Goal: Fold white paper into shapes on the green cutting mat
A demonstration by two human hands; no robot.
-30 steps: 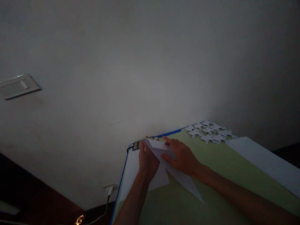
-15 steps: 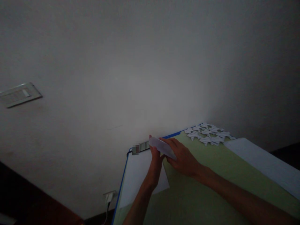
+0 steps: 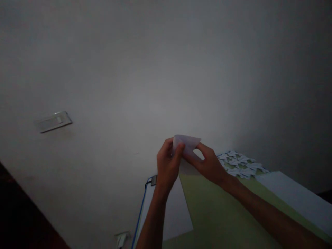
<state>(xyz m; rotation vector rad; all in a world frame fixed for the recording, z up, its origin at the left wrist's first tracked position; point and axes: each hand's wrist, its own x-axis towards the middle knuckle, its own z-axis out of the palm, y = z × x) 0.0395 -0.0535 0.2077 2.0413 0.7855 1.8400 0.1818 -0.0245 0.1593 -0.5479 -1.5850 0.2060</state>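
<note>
A piece of white paper (image 3: 190, 141), partly folded, is held up above the green tabletop (image 3: 218, 204). My left hand (image 3: 168, 160) pinches its left side, with the thumb across the front face. From the right, my right hand (image 3: 209, 160) grips the other side between thumb and fingers. Some of the fingers are hidden behind the paper. Beneath my left forearm lies a flat white sheet (image 3: 177, 214). Several small folded paper pieces (image 3: 241, 164) lie at the table's far right corner.
Another white sheet (image 3: 293, 190) lies along the right side of the table. A dark device (image 3: 154, 180) with a cable sits at the far left corner. Behind the table rises a grey wall with a switch plate (image 3: 53, 122) and a lower socket (image 3: 121, 239).
Both hands have lifted the paper and turned it, so more of its face shows. My left thumb now lies across its front. The view has shifted upward and to the left.
</note>
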